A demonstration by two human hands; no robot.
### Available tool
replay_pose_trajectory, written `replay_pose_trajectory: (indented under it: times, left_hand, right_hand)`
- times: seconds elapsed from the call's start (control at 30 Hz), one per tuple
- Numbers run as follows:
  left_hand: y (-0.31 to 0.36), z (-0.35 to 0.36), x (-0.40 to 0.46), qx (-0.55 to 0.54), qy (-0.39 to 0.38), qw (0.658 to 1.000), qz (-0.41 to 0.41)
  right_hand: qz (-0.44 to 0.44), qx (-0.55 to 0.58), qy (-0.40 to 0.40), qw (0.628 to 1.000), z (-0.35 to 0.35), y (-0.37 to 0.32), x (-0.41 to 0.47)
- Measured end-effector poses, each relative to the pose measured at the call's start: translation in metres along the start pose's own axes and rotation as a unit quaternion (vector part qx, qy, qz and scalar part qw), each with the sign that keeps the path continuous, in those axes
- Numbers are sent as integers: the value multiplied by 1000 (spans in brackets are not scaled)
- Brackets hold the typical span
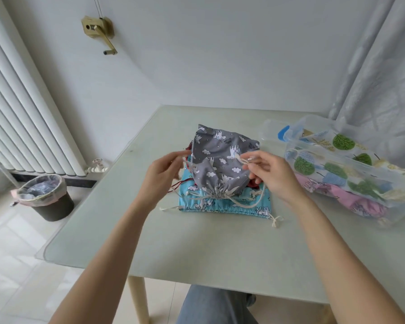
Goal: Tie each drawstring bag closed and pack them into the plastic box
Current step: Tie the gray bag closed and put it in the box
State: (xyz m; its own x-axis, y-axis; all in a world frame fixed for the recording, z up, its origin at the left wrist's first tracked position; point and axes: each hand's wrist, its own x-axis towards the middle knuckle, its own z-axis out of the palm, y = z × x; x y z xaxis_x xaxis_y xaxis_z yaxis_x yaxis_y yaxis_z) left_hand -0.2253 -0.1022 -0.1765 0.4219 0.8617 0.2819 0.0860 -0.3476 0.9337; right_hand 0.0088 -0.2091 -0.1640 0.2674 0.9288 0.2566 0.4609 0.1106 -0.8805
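Two hands over pale green surface point(197, 249), both on cream cotton drawstring point(237, 203) of grey unicorn-print fabric bag point(222, 164). Left hand point(160, 175) up at bag's left edge, thumb + forefinger pinching one cord end, other fingers loosely curled. Right hand point(270, 175) at bag's right side, fingertips pinching a small loop of cord, remaining fingers half spread. Grey bag between the two hands, slightly beyond them, mouth gathered tight + pointing toward person, cord crossing just below the gather. Not clear whether a knot is formed yet.

Under grey bag: flat turquoise cloud-print drawstring bag point(222, 205), its gathered hem nearest the person, cord ends w/ knots poking out at left + right corners. Bit of red fabric point(253, 184) peeking from beneath grey bag near right hand; red fringe also at left edge behind left hand.

Clear plastic box w/ blue clip point(351, 174) at right of surface, well right of right hand, holding white tree-print bag point(325, 164) on top of pink bag point(360, 199). Clear lid point(272, 130) lying just beyond box.

Off surface, on floor at left: dark bin w/ pink-edged liner point(45, 197), white radiator point(21, 118) behind it. Brass hand crank point(101, 31) on wall. Pale curtain point(384, 66) at right.
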Motion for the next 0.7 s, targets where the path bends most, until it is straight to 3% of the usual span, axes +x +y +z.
replay_pose_trajectory:
  times: [0.1,0.33,0.7]
  left_hand:
    - [18,9,22,-26,-4,999,30]
    - [39,32,63,-71,-41,997,12]
    - [18,34,78,40,-66,997,20]
  right_hand:
    - [28,31,4,999,24,-9,23]
    - [65,123,-88,986,63,-19,45]
    - [49,174,-15,983,56,-10,64]
